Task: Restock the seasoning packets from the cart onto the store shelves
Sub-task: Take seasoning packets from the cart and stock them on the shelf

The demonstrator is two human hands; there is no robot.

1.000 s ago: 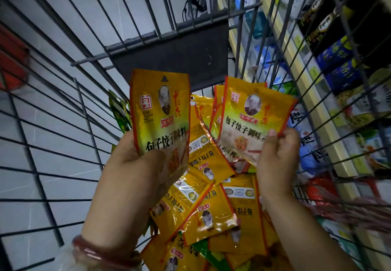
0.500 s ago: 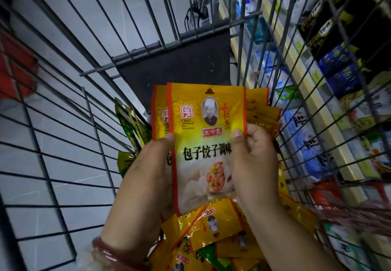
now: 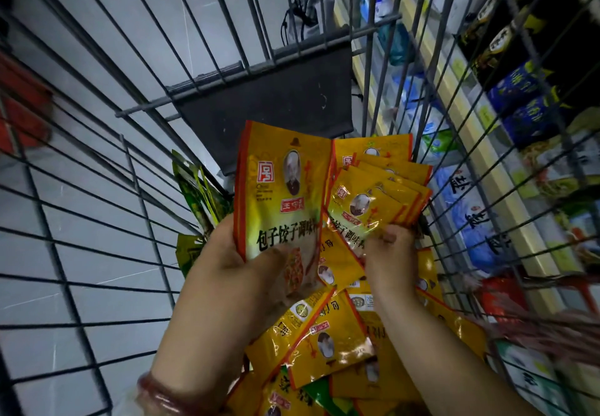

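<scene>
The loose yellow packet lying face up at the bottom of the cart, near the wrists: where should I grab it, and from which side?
Judging by its pose, pinch the loose yellow packet by its upper right corner, coming from above. It lies flat and tilted on the pile; that corner looks exposed between both wrists, while its lower edge overlaps other packets.

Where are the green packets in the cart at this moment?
In the head view, the green packets stand upright against the left wire wall of the cart, just left of the left hand and the yellow packet it grips.
</scene>
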